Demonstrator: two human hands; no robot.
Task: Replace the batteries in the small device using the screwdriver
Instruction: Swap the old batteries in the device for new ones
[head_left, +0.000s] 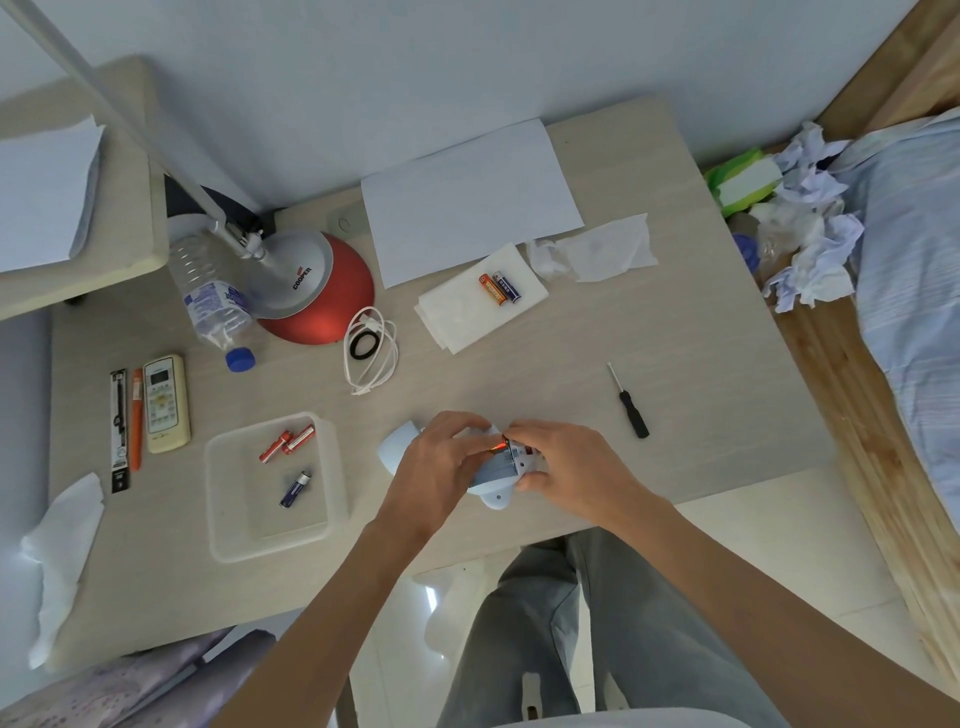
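Observation:
A small pale-blue device (493, 475) lies near the table's front edge with its battery bay facing up. My left hand (441, 460) grips its left side. My right hand (566, 467) holds its right end, and its fingertips pinch an orange battery (497, 444) at the bay. The black-handled screwdriver (630, 402) lies alone on the table to the right. Two batteries, orange and blue (500, 288), rest on a white tissue (462, 312) further back. A clear plastic tray (275, 488) at the left holds three batteries, two red and one blue.
A red-based desk lamp (317, 291), a plastic bottle (218, 301), a white cable (371, 351), a remote control (166, 402) and pens sit at the left. White paper (467, 197) lies at the back. Crumpled tissues (810, 234) pile at the right edge.

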